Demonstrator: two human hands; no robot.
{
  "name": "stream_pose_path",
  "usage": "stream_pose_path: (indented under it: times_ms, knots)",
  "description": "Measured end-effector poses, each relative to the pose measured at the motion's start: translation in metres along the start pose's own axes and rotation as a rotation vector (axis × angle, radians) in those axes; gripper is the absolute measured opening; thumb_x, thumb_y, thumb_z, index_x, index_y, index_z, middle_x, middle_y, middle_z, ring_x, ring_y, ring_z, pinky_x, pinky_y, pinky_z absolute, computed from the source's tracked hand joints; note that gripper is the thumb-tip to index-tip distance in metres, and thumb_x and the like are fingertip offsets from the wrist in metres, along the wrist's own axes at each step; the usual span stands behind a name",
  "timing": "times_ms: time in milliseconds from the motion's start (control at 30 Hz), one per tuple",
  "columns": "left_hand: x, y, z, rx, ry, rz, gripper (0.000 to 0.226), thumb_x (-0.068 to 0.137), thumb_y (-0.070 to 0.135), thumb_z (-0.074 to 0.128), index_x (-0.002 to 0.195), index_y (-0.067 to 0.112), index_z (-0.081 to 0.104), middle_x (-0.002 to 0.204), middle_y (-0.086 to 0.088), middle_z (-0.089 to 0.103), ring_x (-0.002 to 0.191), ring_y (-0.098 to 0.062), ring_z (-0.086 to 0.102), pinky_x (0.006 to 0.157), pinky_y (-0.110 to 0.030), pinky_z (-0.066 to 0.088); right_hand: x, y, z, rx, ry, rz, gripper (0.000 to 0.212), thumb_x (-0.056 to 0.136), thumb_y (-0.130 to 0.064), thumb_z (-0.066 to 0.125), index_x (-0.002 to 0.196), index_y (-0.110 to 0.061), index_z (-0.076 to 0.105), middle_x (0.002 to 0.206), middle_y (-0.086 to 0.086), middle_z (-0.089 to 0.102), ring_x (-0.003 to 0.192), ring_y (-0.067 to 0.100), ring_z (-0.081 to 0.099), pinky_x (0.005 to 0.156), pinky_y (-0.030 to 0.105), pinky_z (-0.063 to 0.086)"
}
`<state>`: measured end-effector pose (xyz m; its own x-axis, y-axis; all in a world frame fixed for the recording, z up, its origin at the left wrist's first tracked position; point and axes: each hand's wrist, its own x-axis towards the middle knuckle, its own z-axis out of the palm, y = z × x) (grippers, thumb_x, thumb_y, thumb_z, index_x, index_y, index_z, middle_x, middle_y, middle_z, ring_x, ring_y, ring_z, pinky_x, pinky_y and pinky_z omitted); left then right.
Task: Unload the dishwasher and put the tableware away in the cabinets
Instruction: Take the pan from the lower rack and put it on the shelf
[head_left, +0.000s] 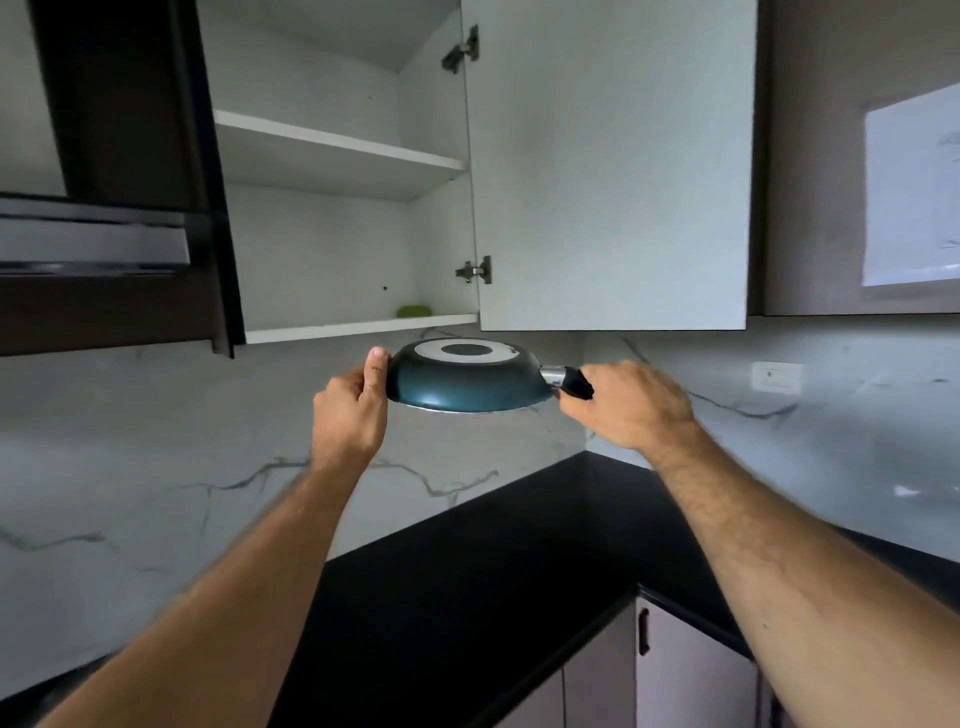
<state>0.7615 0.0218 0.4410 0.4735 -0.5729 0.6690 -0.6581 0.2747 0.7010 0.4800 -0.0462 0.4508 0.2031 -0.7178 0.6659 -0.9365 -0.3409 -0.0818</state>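
Just below the open wall cabinet (332, 218), two hands hold one frying pan (467, 382) in the air, turned upside down so its round base faces up. The right hand (628, 402) is wrapped around the black handle (574, 383), which is mostly hidden in the fist; the left hand (350, 410) steadies the opposite rim, thumb pressed upright against the dark teal side and the other fingers out of sight behind it. The pan hangs level, apart from the cabinet's bottom shelf (358, 328) above it and well above the counter. The cabinet has two shelves in view, its white door (613, 166) swung open to the right on two hinges. One small green thing (413, 310) sits at the back right of the bottom shelf; only its top shows over the shelf edge, possibly a sponge. Left of the cabinet are dark cabinets with a range hood (93, 244), blurred and cut off by the frame. A black countertop (498, 561) runs around the corner below, with one cupboard handle (644, 631) visible beneath it. The walls are grey-veined marble, with one white wall switch (776, 375) on the right.
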Motion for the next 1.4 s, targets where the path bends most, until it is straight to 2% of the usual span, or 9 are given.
stream_pose_path:
  times_ms: [233, 367, 600, 700, 800, 933, 1133, 1267, 1400]
  knots:
    - [0.069, -0.04, 0.009, 0.082, 0.091, 0.02, 0.048, 0.099, 0.06, 0.031, 0.082, 0.024, 0.057, 0.081, -0.019, 0.067, 0.077, -0.027, 0.055, 0.07, -0.032, 0.04, 0.091, -0.027, 0.058, 0.08, 0.038, -0.151, 0.035, 0.088, -0.058, 0.047, 0.08, -0.025, 0.054, 0.072, -0.001, 0.059, 0.069, 0.024, 0.06, 0.057, 0.028, 0.041]
    - [0.115, -0.067, 0.027, 0.099, 0.172, 0.038, 0.046, 0.099, 0.061, 0.032, 0.082, 0.025, 0.055, 0.082, 0.001, 0.057, 0.081, -0.016, 0.049, 0.076, -0.03, 0.039, 0.152, -0.038, 0.102, 0.131, 0.077, -0.227, 0.033, 0.088, -0.056, 0.051, 0.083, -0.024, 0.055, 0.074, 0.002, 0.059, 0.07, 0.025, 0.058, 0.06, 0.03, 0.043]
    - [0.187, -0.093, 0.047, 0.231, 0.267, 0.083, 0.05, 0.1, 0.059, 0.032, 0.078, 0.02, 0.054, 0.085, -0.022, 0.067, 0.074, -0.021, 0.054, 0.077, -0.044, 0.052, 0.255, -0.06, 0.154, 0.271, 0.057, -0.285, 0.035, 0.083, -0.06, 0.053, 0.073, -0.026, 0.052, 0.071, -0.002, 0.056, 0.07, 0.024, 0.058, 0.062, 0.031, 0.047]
    - [0.221, -0.091, 0.054, 0.257, 0.295, 0.082, 0.068, 0.099, 0.06, 0.033, 0.075, 0.002, 0.057, 0.068, -0.015, 0.055, 0.067, -0.022, 0.048, 0.064, -0.038, 0.044, 0.298, -0.069, 0.171, 0.35, 0.047, -0.321, 0.035, 0.08, -0.063, 0.051, 0.073, -0.029, 0.053, 0.069, -0.005, 0.056, 0.067, 0.021, 0.059, 0.065, 0.035, 0.054]
    - [0.252, -0.092, 0.062, 0.295, 0.29, 0.067, 0.064, 0.099, 0.062, 0.032, 0.074, 0.009, 0.057, 0.066, -0.003, 0.05, 0.068, -0.021, 0.047, 0.067, -0.034, 0.039, 0.337, -0.082, 0.189, 0.394, 0.045, -0.37, 0.034, 0.084, -0.06, 0.053, 0.078, -0.027, 0.057, 0.07, -0.004, 0.058, 0.065, 0.016, 0.057, 0.059, 0.03, 0.047]
    - [0.285, -0.103, 0.064, 0.4, 0.261, -0.011, 0.059, 0.098, 0.064, 0.028, 0.075, 0.018, 0.057, 0.075, -0.002, 0.056, 0.08, -0.024, 0.053, 0.074, -0.033, 0.038, 0.376, -0.107, 0.208, 0.387, 0.049, -0.406, 0.036, 0.085, -0.065, 0.052, 0.078, -0.029, 0.055, 0.071, -0.005, 0.055, 0.065, 0.016, 0.053, 0.057, 0.028, 0.041]
    - [0.331, -0.121, 0.066, 0.577, 0.216, -0.246, 0.08, 0.095, 0.07, 0.023, 0.111, 0.002, 0.063, 0.108, -0.013, 0.058, 0.098, -0.029, 0.051, 0.086, -0.034, 0.037, 0.421, -0.146, 0.241, 0.414, -0.01, -0.472, 0.035, 0.083, -0.059, 0.055, 0.089, -0.025, 0.06, 0.076, -0.002, 0.054, 0.075, 0.025, 0.059, 0.066, 0.032, 0.05]
    - [0.357, -0.135, 0.059, 0.673, 0.201, -0.372, 0.088, 0.094, 0.073, 0.019, 0.137, 0.002, 0.05, 0.138, -0.02, 0.051, 0.122, -0.035, 0.05, 0.102, -0.042, 0.038, 0.451, -0.173, 0.259, 0.475, -0.101, -0.525, 0.036, 0.078, -0.063, 0.061, 0.079, -0.028, 0.056, 0.079, -0.004, 0.058, 0.073, 0.019, 0.059, 0.068, 0.034, 0.051]
    - [0.373, -0.146, 0.055, 0.803, 0.159, -0.5, 0.087, 0.096, 0.069, 0.012, 0.148, 0.003, 0.037, 0.151, -0.02, 0.039, 0.137, -0.037, 0.038, 0.113, -0.047, 0.029, 0.47, -0.203, 0.272, 0.516, -0.246, -0.592, 0.042, 0.074, -0.069, 0.068, 0.078, -0.029, 0.058, 0.081, -0.003, 0.06, 0.075, 0.015, 0.058, 0.067, 0.032, 0.048]
